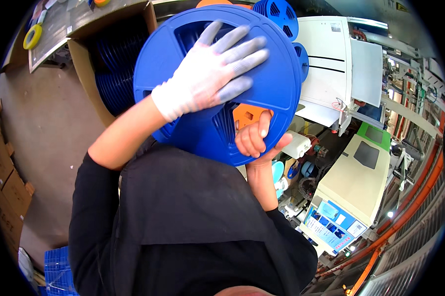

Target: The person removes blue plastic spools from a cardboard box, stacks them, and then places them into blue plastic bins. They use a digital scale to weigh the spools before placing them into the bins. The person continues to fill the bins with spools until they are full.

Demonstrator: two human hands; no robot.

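A large blue plastic reel [276, 79] with an orange hub [247, 114] is held up in front of me, its flat face toward the camera. My left hand [212, 74], in a white and grey glove, lies flat on the reel's face with its fingers spread. My bare right hand [257, 140] grips the reel's lower rim, its fingers hooked through an opening beside the hub. Both of my sleeves are black.
An open cardboard box [87, 74] behind the reel holds several more blue reels. Further blue reels [281, 12] stand at the top. A white machine cabinet [331, 59] and a beige machine with a screen [350, 182] are at right. Stacked cartons [5, 182] are at left and a blue crate [59, 271] lower left.
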